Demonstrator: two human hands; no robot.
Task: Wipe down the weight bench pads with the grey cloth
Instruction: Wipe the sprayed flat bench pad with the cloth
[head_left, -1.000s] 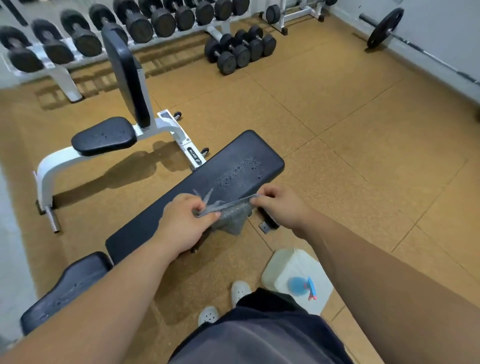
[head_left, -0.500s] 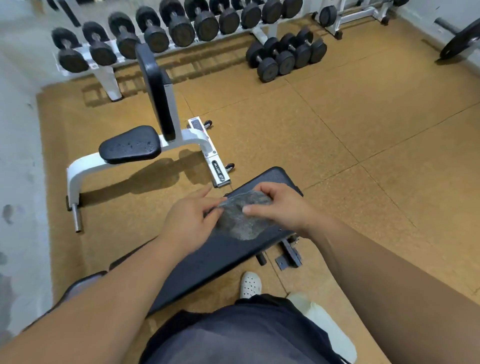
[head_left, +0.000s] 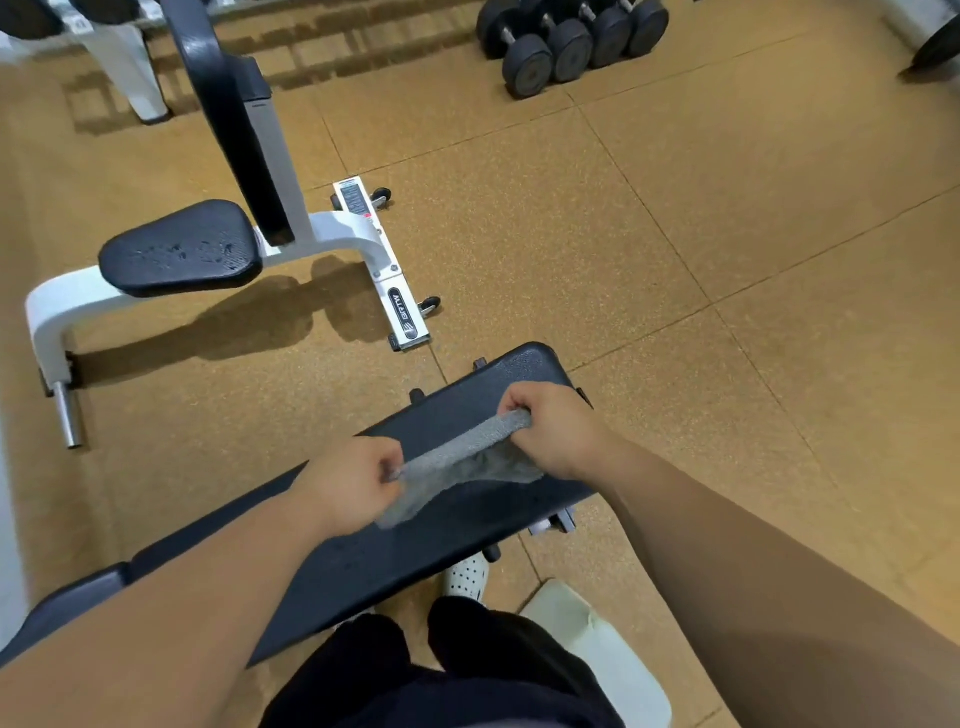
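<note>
The grey cloth is stretched over the far end of the bench pad, each grip closed on it: left hand at the near end, right hand at the far. It should be lowered flat and drawn lengthwise under even pressure.

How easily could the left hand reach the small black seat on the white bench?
Probably not from here. The left hand grips the grey cloth over the flat bench pad, and the small black seat stands apart across floor. Nothing blocks it, but stepping closer seems needed.
</note>
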